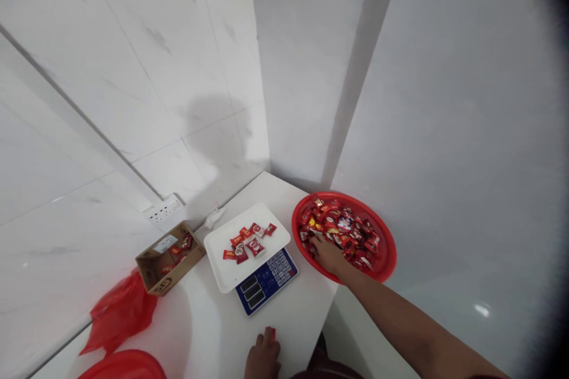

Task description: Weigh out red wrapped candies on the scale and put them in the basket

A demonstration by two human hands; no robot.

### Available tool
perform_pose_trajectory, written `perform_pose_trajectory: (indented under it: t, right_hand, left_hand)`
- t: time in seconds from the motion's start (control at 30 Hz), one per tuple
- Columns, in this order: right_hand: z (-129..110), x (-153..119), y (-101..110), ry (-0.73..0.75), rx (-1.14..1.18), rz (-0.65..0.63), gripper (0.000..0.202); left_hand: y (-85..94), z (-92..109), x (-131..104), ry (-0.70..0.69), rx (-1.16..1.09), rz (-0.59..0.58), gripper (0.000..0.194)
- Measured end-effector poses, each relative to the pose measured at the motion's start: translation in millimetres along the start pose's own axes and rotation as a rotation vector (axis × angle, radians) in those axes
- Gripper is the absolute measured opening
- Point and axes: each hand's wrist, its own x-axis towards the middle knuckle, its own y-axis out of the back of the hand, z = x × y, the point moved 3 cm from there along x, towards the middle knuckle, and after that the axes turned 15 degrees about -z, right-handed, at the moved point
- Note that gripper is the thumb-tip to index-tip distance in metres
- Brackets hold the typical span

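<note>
My left hand (262, 358) is closed at the table's front, with a small red-wrapped candy (272, 334) between its fingers. My right hand (328, 254) reaches into a round red plastic basket (390, 254) at the table's right edge. Its fingers are a little apart and touch the heap of small wrapped candies (344, 224); the fingertips are partly hidden among them. Between and beyond my hands stands a digital scale (267, 283) with a blue keypad panel. Several red candy packets (255, 246) lie spread on its white tray (217, 266).
Left of the scale is an open cardboard box (178, 278) with some red packets inside. A red plastic bag (122, 314) lies beside it, and a red rim (128, 364) shows at the bottom left. Tiled wall and a power socket (164, 210) are behind; a grey panel (427, 130) rises at right.
</note>
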Motion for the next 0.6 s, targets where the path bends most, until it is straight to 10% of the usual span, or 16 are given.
perform_pose_trajectory:
  t: [0.6]
  right_hand:
    - [48,-21,45,0.005,0.777,0.186,0.036]
  left_hand:
    - [-16.5,-66,-4,0.041,-0.383,0.217,0.020]
